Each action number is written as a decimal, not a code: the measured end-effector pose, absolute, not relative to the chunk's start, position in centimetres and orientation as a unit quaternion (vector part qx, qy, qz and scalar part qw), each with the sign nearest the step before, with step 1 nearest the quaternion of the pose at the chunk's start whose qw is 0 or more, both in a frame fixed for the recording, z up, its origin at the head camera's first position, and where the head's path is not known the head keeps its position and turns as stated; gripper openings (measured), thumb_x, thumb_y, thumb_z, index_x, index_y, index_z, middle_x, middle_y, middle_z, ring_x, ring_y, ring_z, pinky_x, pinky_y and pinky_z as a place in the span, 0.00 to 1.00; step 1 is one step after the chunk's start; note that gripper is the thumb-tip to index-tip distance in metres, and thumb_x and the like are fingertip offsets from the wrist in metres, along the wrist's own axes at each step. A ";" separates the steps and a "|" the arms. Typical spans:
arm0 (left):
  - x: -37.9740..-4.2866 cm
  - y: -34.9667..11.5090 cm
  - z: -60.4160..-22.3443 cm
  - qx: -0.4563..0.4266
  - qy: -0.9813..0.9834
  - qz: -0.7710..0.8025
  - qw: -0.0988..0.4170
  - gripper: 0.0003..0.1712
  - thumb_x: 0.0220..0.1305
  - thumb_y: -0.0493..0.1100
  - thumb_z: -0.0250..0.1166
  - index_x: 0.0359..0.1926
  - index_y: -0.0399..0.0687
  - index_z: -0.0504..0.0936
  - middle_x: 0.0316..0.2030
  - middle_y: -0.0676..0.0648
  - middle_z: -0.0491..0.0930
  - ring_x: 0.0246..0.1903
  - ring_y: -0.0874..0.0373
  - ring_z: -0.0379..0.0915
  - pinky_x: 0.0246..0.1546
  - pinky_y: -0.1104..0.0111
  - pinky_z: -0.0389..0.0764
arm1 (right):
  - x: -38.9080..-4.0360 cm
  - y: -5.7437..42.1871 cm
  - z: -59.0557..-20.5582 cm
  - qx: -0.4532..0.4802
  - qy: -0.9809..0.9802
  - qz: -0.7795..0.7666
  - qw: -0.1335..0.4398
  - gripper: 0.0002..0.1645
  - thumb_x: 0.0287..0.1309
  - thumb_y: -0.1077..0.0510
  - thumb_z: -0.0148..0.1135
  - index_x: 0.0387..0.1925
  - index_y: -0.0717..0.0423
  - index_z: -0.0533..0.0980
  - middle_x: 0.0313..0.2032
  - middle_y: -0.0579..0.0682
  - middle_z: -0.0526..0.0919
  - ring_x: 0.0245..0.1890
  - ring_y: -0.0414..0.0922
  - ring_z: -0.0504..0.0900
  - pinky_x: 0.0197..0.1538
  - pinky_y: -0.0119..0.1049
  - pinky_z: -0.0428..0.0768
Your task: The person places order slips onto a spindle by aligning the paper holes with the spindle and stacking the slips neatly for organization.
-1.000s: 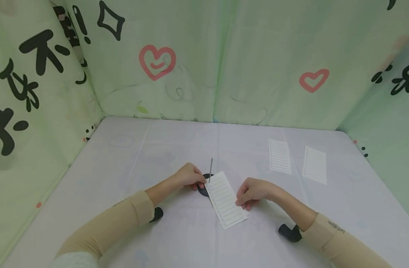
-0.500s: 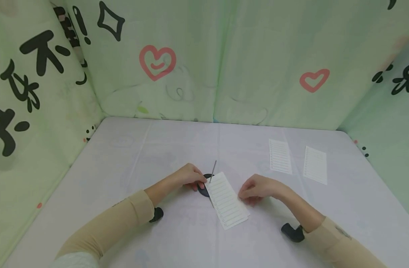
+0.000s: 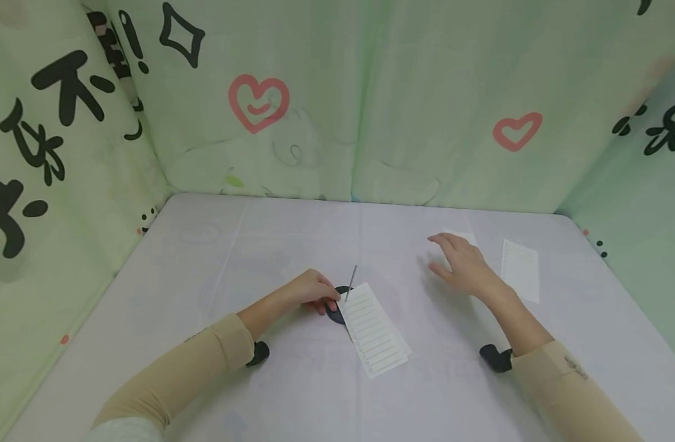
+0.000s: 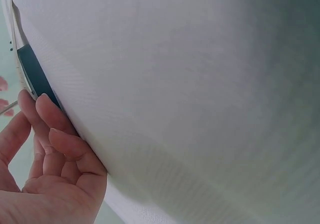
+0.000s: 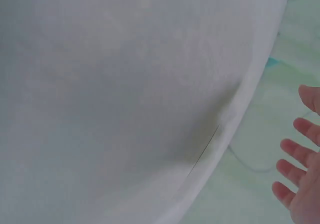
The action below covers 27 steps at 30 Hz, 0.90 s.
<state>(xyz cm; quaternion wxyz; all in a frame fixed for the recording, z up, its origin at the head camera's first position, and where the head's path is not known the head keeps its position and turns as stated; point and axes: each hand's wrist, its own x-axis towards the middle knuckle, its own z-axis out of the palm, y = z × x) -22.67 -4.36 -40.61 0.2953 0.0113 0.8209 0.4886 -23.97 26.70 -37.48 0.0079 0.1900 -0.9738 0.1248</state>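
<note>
White lined paper sheets (image 3: 375,334) lie fanned in a small stack, run through at the top corner by the thin metal spike (image 3: 351,283) of a paper spike. Its round black base (image 3: 334,314) shows partly beneath the sheets and beside the fingers. My left hand (image 3: 315,291) pinches the sheets' corner close to the spike; in the left wrist view its fingers (image 4: 52,115) are bent by the base's edge. Farther right, my right hand (image 3: 463,264) is held above the table with fingers spread and nothing in it. It partly covers a loose lined sheet (image 3: 463,236).
Another loose lined sheet (image 3: 521,270) lies at the right, beside my right forearm. A white cloth covers the table (image 3: 216,245). Green printed curtains (image 3: 315,123) stand around its back and sides.
My right hand has let go of the spiked sheets' right edge and moved up and right over a loose sheet. The spike leans a little more rightward. The left hand stays put.
</note>
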 end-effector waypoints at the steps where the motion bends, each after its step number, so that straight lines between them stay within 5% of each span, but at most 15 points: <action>1: -22.7 -4.4 -40.6 0.012 0.821 0.489 0.295 0.06 0.55 0.36 0.62 0.30 0.36 0.82 0.15 0.51 0.77 0.12 0.62 0.68 0.19 0.76 0.69 | -24.6 27.2 -37.5 0.179 -0.977 0.113 0.000 0.33 0.60 0.54 0.54 0.63 0.61 0.56 0.63 0.67 0.55 0.63 0.65 0.51 0.58 0.65 0.50; 8: -22.8 -4.4 -40.8 0.015 0.825 0.484 0.292 0.07 0.55 0.37 0.62 0.31 0.36 0.83 0.15 0.51 0.78 0.13 0.62 0.69 0.18 0.76 0.68 | -28.7 30.2 -37.7 0.100 -0.990 0.059 -0.080 0.39 0.63 0.46 0.48 0.67 0.59 0.47 0.66 0.66 0.43 0.65 0.65 0.38 0.59 0.65 0.39; 17: -22.8 -4.4 -40.6 0.013 0.825 0.483 0.293 0.07 0.55 0.37 0.62 0.31 0.36 0.83 0.15 0.51 0.78 0.13 0.62 0.69 0.18 0.76 0.68 | -31.4 32.8 -37.2 0.062 -0.981 0.067 -0.174 0.42 0.63 0.42 0.47 0.67 0.64 0.47 0.65 0.70 0.43 0.62 0.71 0.42 0.57 0.69 0.40; 27: -22.6 -4.3 -40.5 0.007 0.826 0.481 0.295 0.07 0.55 0.38 0.62 0.30 0.37 0.83 0.16 0.50 0.78 0.13 0.61 0.69 0.18 0.75 0.68 | -32.2 33.9 -37.8 0.023 -0.979 0.070 -0.192 0.39 0.65 0.45 0.45 0.64 0.70 0.49 0.63 0.72 0.46 0.62 0.70 0.43 0.59 0.66 0.40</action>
